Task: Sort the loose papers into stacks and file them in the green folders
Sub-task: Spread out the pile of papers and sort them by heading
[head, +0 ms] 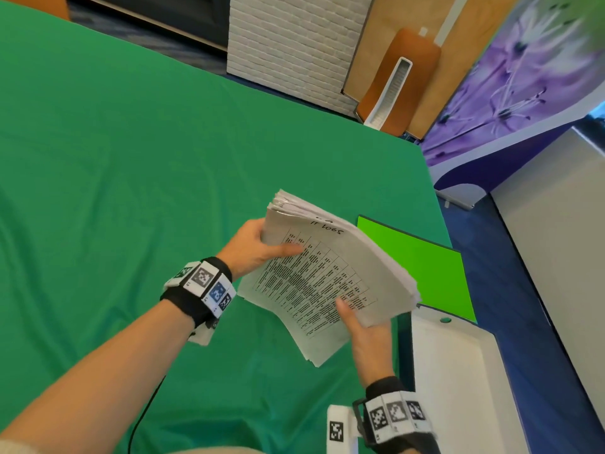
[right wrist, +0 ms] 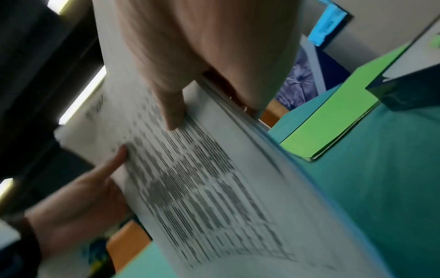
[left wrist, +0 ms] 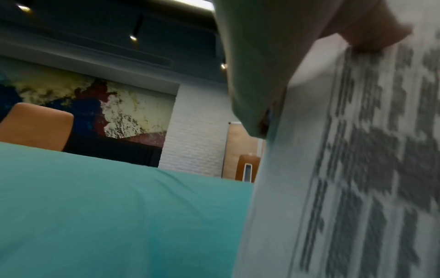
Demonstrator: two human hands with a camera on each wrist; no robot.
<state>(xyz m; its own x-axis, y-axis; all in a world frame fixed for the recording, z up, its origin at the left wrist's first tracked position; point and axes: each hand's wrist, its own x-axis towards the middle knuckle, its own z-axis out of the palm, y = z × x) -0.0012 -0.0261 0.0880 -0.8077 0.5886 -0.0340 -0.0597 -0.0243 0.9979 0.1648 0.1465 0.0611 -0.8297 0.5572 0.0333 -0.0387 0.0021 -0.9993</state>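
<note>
From the head view, both hands hold one thick stack of papers in the air above the green-covered counter. The left hand grips the stack's far left corner, thumb laid on the printed top sheet and the other fingers hidden beneath. The right hand clamps the near edge the same way, thumb on top. A green folder lies closed on the counter just beyond the stack, to the right, and a white box sits nearer, by the right wrist. By my reading the papers are gathered but not yet sorted or filed.

The left wrist view shows the left thumb pressed onto the top sheet near its edge; the print is blurred, so the sheet may be moving.

In the right wrist view the right thumb bears on the top sheet while the fingers curl under the stack's edge, and the left thumb rests on the far side. The folder lies flat on the counter past the stack, apart from it.

Next, the stack probably wants setting down on bare counter, so one hand is free to peel sheets off into separate stacks before the folder is opened.
</note>
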